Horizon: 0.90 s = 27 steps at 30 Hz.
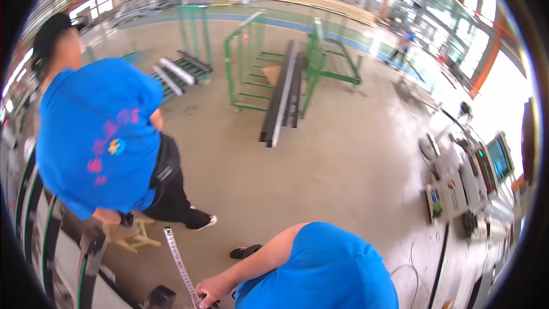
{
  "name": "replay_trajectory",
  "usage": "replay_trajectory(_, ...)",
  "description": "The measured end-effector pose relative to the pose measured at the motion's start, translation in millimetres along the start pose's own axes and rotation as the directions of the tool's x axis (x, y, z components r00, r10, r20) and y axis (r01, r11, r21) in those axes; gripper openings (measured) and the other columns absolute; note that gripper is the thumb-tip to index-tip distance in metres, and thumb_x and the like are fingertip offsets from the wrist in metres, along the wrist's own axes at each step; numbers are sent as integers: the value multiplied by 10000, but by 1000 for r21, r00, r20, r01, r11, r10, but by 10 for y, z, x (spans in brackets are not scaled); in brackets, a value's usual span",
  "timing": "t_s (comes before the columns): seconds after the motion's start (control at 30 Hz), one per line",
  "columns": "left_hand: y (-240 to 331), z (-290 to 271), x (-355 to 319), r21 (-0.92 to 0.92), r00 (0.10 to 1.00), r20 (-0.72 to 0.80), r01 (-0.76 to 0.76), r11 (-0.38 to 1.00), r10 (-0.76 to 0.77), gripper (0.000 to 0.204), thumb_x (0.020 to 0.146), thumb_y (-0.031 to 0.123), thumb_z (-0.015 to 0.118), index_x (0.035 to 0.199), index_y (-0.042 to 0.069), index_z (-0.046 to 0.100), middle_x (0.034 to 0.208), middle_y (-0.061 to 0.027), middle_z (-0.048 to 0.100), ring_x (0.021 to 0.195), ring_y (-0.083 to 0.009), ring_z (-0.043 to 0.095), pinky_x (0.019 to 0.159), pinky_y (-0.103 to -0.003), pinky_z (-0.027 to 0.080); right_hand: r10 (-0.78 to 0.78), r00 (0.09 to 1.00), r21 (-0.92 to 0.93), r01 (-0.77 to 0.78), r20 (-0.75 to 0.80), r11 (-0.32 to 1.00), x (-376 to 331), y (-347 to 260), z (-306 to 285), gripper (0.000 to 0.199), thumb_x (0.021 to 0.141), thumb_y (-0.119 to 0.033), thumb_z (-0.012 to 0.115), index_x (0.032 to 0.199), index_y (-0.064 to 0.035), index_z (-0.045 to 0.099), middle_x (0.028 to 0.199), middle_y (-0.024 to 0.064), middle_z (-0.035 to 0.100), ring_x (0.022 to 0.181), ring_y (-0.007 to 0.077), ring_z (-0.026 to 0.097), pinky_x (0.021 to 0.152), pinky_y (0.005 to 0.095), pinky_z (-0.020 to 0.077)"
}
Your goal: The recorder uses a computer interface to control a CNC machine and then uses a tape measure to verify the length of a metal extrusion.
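My bare right hand is at the bottom edge, left of centre. My arm reaches to it leftward from a blue short sleeve. Its fingers are closed round a tape measure, whose white printed blade stretches out toward the far left. The hand and the frame's edge mostly hide the case. My left hand is out of view. A dark blocky part sits just left of the tape's near end. Beyond the blade's far tip stands a co-worker in a blue shirt, turned away, with a dark-gloved hand low at their side.
Rails of a machine run down the left edge, near a small wooden stand. Dark long profiles lie on a green rack ahead. A machine with a screen stands right; cables trail nearby. Another person is farther off.
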<state>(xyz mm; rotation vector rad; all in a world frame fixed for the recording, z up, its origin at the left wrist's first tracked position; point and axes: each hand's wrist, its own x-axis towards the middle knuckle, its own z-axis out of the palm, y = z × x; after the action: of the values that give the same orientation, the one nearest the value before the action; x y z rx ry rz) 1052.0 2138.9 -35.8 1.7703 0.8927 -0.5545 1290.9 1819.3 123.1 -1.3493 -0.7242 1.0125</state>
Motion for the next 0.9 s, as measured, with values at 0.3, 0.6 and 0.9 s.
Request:
replay_trajectory(0.3, 2573, 654, -1071, 738, 900, 152, -378, 559, 408, 431, 974, 437, 628, 1190, 70, 694, 1095, -172, 722, 977, -362, 674, 840, -463, 527, -25, 928, 192, 103, -372, 976, -725, 216, -312, 238, 980, -197, 561, 1046, -32, 719, 862, 49, 730, 723, 139, 665, 653, 293, 519)
replay_trajectory(0.6, 2457, 715, -947, 676, 926, 210, -370, 637, 315, 413, 975, 415, 619, 1157, 50, 688, 1147, -195, 702, 965, -421, 650, 842, -489, 510, 25, 876, 111, 32, -481, 993, -909, 79, -433, 247, 951, -227, 603, 998, -29, 742, 757, 26, 649, 693, 123, 591, 650, 297, 471)
replay_trajectory(0.9, 2243, 854, -924, 512, 884, 362, -453, 730, 295, 436, 987, 355, 596, 1221, -10, 650, 1222, -268, 667, 1043, -398, 636, 878, -447, 499, 63, 878, 64, -37, -474, 997, -854, 164, -601, 271, 898, -274, 631, 903, -22, 733, 699, 39, 633, 660, 137, 592, 611, 322, 461)
